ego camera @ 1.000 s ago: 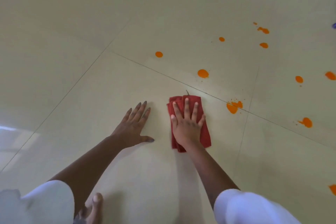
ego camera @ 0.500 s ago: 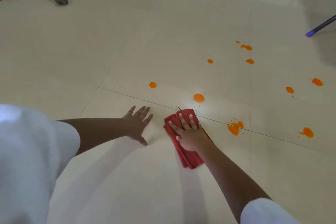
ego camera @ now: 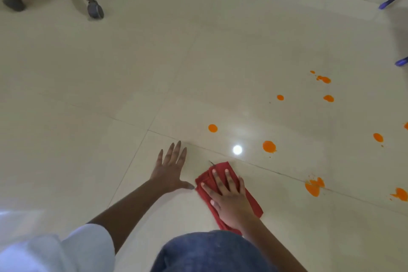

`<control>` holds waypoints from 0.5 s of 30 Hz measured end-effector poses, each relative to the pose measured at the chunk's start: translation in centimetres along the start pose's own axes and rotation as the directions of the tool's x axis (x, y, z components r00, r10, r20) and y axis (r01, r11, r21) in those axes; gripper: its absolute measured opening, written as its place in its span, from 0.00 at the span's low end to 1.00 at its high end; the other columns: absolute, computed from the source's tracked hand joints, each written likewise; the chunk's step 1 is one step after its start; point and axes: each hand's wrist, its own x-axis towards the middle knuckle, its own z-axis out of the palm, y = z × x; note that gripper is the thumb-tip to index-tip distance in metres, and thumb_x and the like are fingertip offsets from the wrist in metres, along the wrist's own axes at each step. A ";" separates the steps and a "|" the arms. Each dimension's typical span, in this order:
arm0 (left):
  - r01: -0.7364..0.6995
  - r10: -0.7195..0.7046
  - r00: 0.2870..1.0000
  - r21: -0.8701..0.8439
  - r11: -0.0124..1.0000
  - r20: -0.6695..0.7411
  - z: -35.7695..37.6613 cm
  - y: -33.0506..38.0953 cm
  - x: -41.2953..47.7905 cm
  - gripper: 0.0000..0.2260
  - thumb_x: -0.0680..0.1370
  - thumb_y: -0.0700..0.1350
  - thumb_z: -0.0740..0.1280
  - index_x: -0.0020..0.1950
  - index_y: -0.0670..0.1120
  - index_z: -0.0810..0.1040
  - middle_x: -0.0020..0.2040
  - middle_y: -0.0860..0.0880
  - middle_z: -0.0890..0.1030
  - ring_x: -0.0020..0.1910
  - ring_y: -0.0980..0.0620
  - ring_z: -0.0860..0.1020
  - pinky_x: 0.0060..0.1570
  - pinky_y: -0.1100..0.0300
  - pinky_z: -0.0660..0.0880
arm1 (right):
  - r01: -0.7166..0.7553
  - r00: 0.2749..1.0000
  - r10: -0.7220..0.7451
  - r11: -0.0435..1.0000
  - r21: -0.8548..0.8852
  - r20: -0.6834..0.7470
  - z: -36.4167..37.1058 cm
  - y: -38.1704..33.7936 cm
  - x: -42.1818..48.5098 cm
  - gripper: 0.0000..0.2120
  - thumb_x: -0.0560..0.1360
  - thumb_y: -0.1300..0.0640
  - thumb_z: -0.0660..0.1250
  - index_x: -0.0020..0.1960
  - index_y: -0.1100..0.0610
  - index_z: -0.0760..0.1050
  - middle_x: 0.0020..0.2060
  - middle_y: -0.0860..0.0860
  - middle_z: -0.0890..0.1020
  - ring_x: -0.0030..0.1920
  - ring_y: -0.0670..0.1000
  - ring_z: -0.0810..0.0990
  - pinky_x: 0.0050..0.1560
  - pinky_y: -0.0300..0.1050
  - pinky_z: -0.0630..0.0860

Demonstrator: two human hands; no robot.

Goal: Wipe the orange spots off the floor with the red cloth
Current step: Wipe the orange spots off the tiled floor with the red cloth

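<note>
Our right hand [ego camera: 229, 199] presses the red cloth [ego camera: 254, 204] with fingers [ego camera: 227, 178] spread flat; the nearest orange spot [ego camera: 269, 146] lies at two o'clock from them.

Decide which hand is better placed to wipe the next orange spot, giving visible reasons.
Right. The right hand presses flat on the red cloth, and most orange spots lie ahead on its side. The left hand rests bare on the floor.

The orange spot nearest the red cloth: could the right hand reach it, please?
Probably yes: the right hand presses the red cloth nearby, with only bare floor between it and the orange spot.
</note>
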 end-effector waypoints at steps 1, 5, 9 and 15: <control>-0.019 0.019 1.000 -0.002 1.000 -0.012 0.1 -0.5 0.6 0.55 0.66 0.73 0.61 0.74 0.44 0.32 0.74 0.44 0.29 0.74 0.44 0.31 0.71 0.44 0.35 | -0.004 0.998 0.004 1.000 0.001 -0.065 0.0 -0.3 0.5 0.25 0.80 0.43 0.46 0.74 0.37 0.41 0.76 0.52 0.42 0.74 0.63 0.39 0.67 0.69 0.41; -0.040 0.033 0.996 -0.078 0.996 -0.079 1.3 -1.8 3.3 0.58 0.64 0.73 0.63 0.73 0.45 0.30 0.73 0.46 0.27 0.71 0.47 0.27 0.70 0.48 0.32 | 0.005 0.980 0.018 0.993 0.119 -0.196 -1.4 -1.5 6.0 0.23 0.75 0.42 0.52 0.70 0.39 0.63 0.72 0.51 0.66 0.71 0.61 0.64 0.64 0.69 0.62; -0.068 0.043 0.985 -0.148 0.987 -0.166 1.5 -3.0 6.3 0.61 0.59 0.76 0.63 0.73 0.44 0.30 0.72 0.49 0.26 0.72 0.49 0.28 0.71 0.51 0.32 | -0.109 0.941 0.146 0.985 0.136 -0.304 -5.0 1.8 15.8 0.25 0.76 0.40 0.43 0.73 0.37 0.53 0.77 0.48 0.51 0.76 0.59 0.47 0.70 0.69 0.44; -0.051 0.022 0.987 -0.181 0.982 -0.157 0.7 -4.0 8.0 0.63 0.59 0.74 0.66 0.73 0.44 0.30 0.70 0.50 0.24 0.70 0.48 0.25 0.69 0.50 0.30 | -0.479 0.766 0.563 0.822 0.309 -0.311 -4.1 4.7 14.7 0.25 0.79 0.44 0.44 0.75 0.40 0.49 0.77 0.50 0.50 0.76 0.59 0.45 0.71 0.68 0.44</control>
